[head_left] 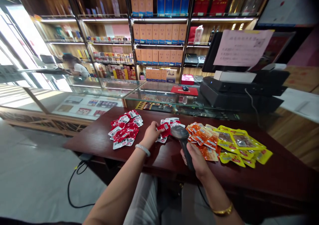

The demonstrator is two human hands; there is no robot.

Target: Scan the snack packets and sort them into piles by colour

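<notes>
My left hand (151,133) pinches a small red snack packet (164,130) whose barcode label faces up. In my right hand (195,158) is a black barcode scanner (183,140), its head close to that packet. Beneath and behind the held packet lie a few more red and white packets (171,120). A larger heap of red and white packets (126,128) spreads on the dark wooden desk (92,142) left of my left hand. Orange packets (203,135) lie just right of the scanner, partly behind my right hand. Yellow snack bags (241,142) are piled farther right.
A glass display counter (149,92) adjoins the desk's far side, with a mouse (185,88) on a red mat. A monitor (211,52) with a pink paper stands back right. Behind are shelves of boxes (159,34). Another person (77,67) sits far left.
</notes>
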